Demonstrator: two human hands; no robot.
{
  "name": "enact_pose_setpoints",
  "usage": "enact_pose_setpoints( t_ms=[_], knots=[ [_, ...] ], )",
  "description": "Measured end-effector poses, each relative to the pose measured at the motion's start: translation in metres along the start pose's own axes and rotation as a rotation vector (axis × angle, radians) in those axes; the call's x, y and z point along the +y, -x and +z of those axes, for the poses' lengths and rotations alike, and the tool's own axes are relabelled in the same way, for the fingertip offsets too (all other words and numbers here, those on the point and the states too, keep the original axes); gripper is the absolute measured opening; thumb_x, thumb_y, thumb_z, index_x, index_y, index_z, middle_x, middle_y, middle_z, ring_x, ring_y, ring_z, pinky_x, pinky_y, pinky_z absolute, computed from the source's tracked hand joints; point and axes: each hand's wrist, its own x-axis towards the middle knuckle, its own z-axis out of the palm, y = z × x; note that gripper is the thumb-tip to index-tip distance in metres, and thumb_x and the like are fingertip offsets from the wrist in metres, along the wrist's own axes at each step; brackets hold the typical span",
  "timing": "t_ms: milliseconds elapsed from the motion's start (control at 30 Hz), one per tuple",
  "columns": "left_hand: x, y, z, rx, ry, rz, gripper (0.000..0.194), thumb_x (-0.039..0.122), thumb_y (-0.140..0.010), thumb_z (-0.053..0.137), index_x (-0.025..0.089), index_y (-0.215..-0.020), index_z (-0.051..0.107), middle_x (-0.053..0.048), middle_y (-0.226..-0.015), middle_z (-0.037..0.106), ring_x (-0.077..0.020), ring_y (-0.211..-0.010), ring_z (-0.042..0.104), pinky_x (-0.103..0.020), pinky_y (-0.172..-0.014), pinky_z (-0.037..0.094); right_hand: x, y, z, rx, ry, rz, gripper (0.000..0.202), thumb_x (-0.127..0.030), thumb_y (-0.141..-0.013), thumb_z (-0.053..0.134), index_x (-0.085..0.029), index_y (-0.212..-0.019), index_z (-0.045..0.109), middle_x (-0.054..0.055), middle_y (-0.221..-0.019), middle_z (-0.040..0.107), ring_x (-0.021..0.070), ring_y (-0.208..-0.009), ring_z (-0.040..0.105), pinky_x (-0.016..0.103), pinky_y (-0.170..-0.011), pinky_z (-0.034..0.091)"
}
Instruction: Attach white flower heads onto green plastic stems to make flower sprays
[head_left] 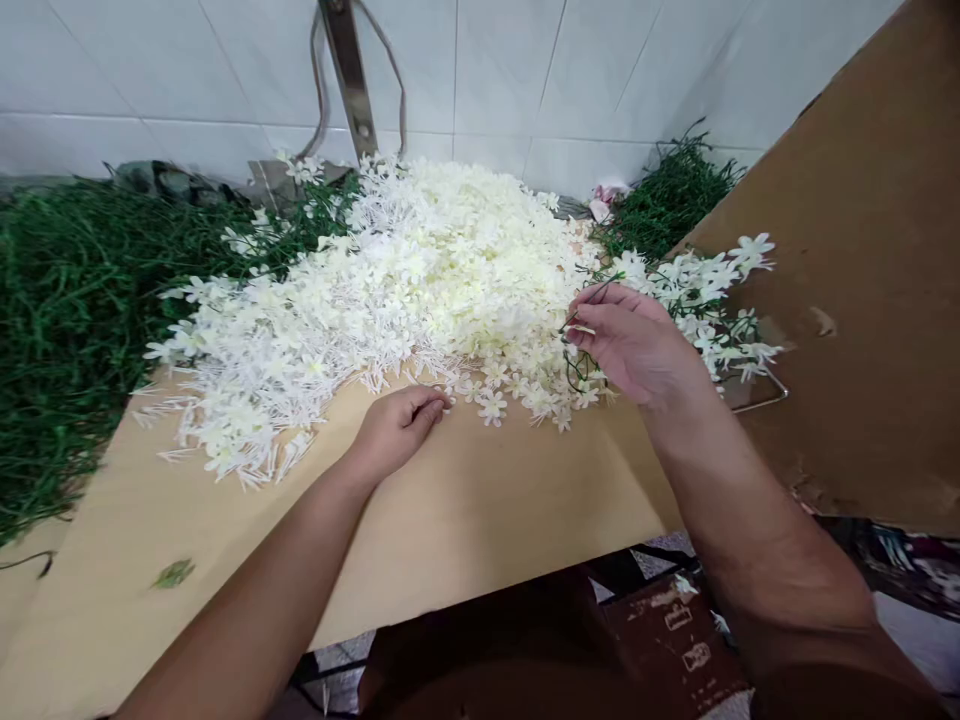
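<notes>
A large heap of white artificial flowers (457, 260) with thin white stalks covers the back of the cardboard-topped table (480, 500). At the heap's front edge rests my left hand (401, 425), thumb and forefinger pinched together by some loose blossoms; what they hold, if anything, is too small to name. My right hand (634, 335) is raised over the heap's right side, its fingers closed on a thin green plastic stem (592, 300). Part of that stem dangles below the fingers. Just behind the right hand lies a bunch of white flowers on green stems (720, 300).
Green plastic stems (67, 290) are piled high on the left, with a smaller green pile (675, 195) at the back right. A tall cardboard sheet (862, 300) bounds the right side. White wall tiles (495, 70) and a metal bar (349, 80) stand behind.
</notes>
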Motion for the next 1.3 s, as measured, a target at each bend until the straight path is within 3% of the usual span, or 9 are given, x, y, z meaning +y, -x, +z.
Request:
enact_pose_setpoints(
  t_ms=[300, 500, 600, 733, 800, 900, 1000, 1100, 1300],
  knots=[
    [0.0, 0.0, 0.0, -0.03, -0.028, 0.016, 0.029, 0.033, -0.09, 0.043, 0.018, -0.091, 0.067, -0.003, -0.082, 0.07, -0.016, -0.076, 0.062, -0.026, -0.069, 0.045, -0.034, -0.018, -0.008, -0.01, 0.008, -0.128, 0.006, -0.015, -0.075, 0.072, -0.017, -0.073, 0.067, -0.003, -0.066, 0.059, 0.0076, -0.063, 0.056, 0.024, -0.059, 0.048],
    [-0.001, 0.0, 0.001, -0.026, -0.059, 0.053, 0.028, 0.031, -0.09, 0.042, 0.019, -0.089, 0.067, -0.002, -0.082, 0.07, -0.0155, -0.076, 0.062, -0.026, -0.07, 0.045, -0.07, -0.048, -0.048, 0.39, 0.593, -0.538, 0.009, -0.018, -0.08, 0.069, -0.009, -0.08, 0.067, 0.009, -0.081, 0.069, 0.0088, -0.064, 0.056, 0.033, -0.062, 0.042],
    [-0.001, -0.001, 0.001, -0.025, -0.074, 0.063, 0.028, 0.031, -0.091, 0.042, 0.019, -0.089, 0.067, -0.002, -0.082, 0.07, -0.0155, -0.076, 0.063, -0.026, -0.07, 0.045, -0.077, -0.057, -0.073, 0.513, 1.25, -0.231, 0.028, -0.025, -0.084, 0.063, -0.002, -0.097, 0.072, 0.017, -0.093, 0.072, 0.0151, -0.078, 0.062, 0.037, -0.065, 0.039],
    [-0.001, -0.001, 0.001, -0.021, -0.101, 0.074, 0.028, 0.031, -0.09, 0.042, 0.018, -0.092, 0.068, -0.003, -0.085, 0.072, -0.0169, -0.079, 0.064, -0.027, -0.07, 0.046, -0.077, -0.048, -0.09, 0.292, 1.706, 0.197, 0.031, -0.026, -0.086, 0.062, -0.005, -0.106, 0.072, 0.016, -0.091, 0.073, 0.0225, -0.087, 0.064, 0.036, -0.065, 0.037],
    [-0.002, -0.001, 0.0, -0.023, -0.102, 0.079, 0.028, 0.031, -0.09, 0.043, 0.019, -0.091, 0.068, -0.003, -0.086, 0.072, -0.0172, -0.08, 0.065, -0.027, -0.071, 0.046, -0.071, -0.035, -0.09, 0.344, 1.727, 0.089, 0.031, -0.025, -0.087, 0.059, -0.008, -0.111, 0.071, 0.015, -0.092, 0.073, 0.0235, -0.086, 0.065, 0.035, -0.065, 0.039],
    [-0.001, -0.001, 0.0, -0.019, -0.094, 0.075, 0.028, 0.031, -0.09, 0.043, 0.019, -0.091, 0.068, -0.003, -0.087, 0.073, -0.0169, -0.08, 0.065, -0.027, -0.071, 0.047, -0.046, -0.01, -0.08, 0.372, 1.619, -0.359, 0.029, -0.026, -0.087, 0.058, -0.01, -0.107, 0.072, 0.017, -0.097, 0.071, 0.0245, -0.086, 0.063, 0.037, -0.072, 0.045],
    [0.0, 0.001, -0.001, -0.031, -0.096, 0.064, 0.028, 0.031, -0.09, 0.043, 0.019, -0.092, 0.068, -0.003, -0.088, 0.073, -0.0167, -0.08, 0.065, -0.027, -0.071, 0.047, -0.006, 0.012, -0.063, -0.071, 1.545, -0.694, 0.03, -0.031, -0.086, 0.06, -0.01, -0.102, 0.072, 0.017, -0.1, 0.07, 0.0292, -0.098, 0.059, 0.041, -0.086, 0.047],
    [0.0, 0.001, -0.002, -0.033, -0.108, 0.066, 0.028, 0.031, -0.09, 0.043, 0.019, -0.092, 0.068, -0.003, -0.089, 0.073, -0.0168, -0.079, 0.065, -0.027, -0.071, 0.047, 0.034, 0.022, -0.055, -0.248, 1.63, -0.665, 0.031, -0.029, -0.083, 0.063, -0.008, -0.105, 0.071, 0.019, -0.109, 0.066, 0.0327, -0.104, 0.055, 0.043, -0.089, 0.047],
    [-0.001, 0.001, -0.001, -0.035, -0.113, 0.081, 0.027, 0.03, -0.09, 0.043, 0.02, -0.092, 0.068, -0.002, -0.086, 0.072, -0.0163, -0.078, 0.065, -0.027, -0.07, 0.047, 0.055, 0.015, -0.07, -0.115, 1.728, -0.4, 0.022, -0.013, -0.085, 0.05, -0.01, -0.093, 0.07, 0.016, -0.096, 0.067, 0.0272, -0.09, 0.06, 0.035, -0.076, 0.046]
  ],
)
